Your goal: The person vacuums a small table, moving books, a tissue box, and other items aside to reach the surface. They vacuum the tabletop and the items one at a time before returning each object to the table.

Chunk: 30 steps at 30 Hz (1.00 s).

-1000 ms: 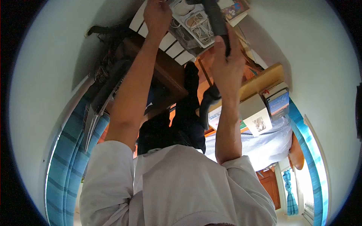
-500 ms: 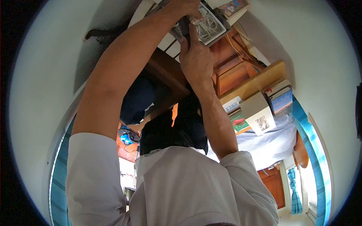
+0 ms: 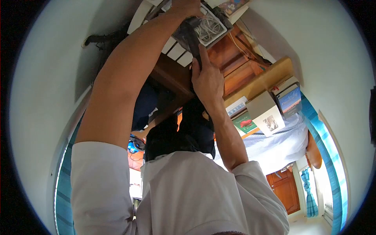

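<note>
My right hand (image 3: pixel 209 81) is closed on the lower end of a long black object (image 3: pixel 191 40), its index finger stretched along it. What kind of thing this is, I cannot make out. Its upper end reaches my left hand (image 3: pixel 187 7), which is at the top edge of the view and partly cut off. The left fingers curl down by that end, but their grip is mostly hidden. Beside both hands is a white tray (image 3: pixel 224 32) with a tangle of white cable (image 3: pixel 209 29) in it.
A wooden shelf (image 3: pixel 270 78) with several books (image 3: pixel 268 117) lies to the right. Below the tray are wooden panels (image 3: pixel 231 58). A dark brown table edge (image 3: pixel 174 74) runs under my forearms. A dark pipe-like thing (image 3: pixel 98 39) juts from the left wall.
My right hand has moved down, away from the tray, and more of the black object shows between my hands. The whole view has shifted slightly.
</note>
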Available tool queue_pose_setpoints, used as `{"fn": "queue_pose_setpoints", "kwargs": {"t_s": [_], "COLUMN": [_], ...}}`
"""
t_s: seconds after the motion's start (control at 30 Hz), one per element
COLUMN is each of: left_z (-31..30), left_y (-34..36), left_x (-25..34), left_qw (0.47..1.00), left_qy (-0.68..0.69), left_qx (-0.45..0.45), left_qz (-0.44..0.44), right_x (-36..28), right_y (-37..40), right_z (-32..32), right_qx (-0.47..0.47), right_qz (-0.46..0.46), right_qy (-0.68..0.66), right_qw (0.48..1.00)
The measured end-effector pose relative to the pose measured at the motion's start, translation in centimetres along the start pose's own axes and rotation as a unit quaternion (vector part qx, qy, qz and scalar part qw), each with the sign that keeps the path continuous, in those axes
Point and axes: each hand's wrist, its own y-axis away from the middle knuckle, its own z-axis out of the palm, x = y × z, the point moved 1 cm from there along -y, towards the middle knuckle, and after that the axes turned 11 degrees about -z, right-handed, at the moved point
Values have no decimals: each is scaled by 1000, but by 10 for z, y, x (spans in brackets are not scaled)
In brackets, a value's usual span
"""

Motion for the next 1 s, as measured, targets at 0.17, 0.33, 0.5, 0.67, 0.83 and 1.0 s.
{"fn": "queue_pose_setpoints", "kwargs": {"t_s": [0.17, 0.33, 0.5, 0.67, 0.83, 1.0], "left_z": [16, 42, 75, 74, 95, 91], "left_y": [27, 6, -25, 5, 14, 17], "left_x": [19, 13, 3, -9, -14, -22], "left_qw": [990, 995, 993, 975, 971, 969], "left_qy": [-130, -83, 5, 99, 97, 137], "left_qx": [49, 60, 121, 197, 213, 189], "left_qz": [11, -21, -10, -20, -55, -80], "right_x": [5, 3, 6, 4, 26, 37], "right_y": [10, 21, 67, 55, -21, -20], "right_z": [4, 1, -36, -92, -77, -66], "right_qx": [-12, -2, -67, 3, 73, 28], "right_qz": [2, -5, -13, 63, 32, 24], "right_qy": [10, 2, -55, -67, -54, -12], "right_qw": [1000, 1000, 996, 996, 995, 999]}}
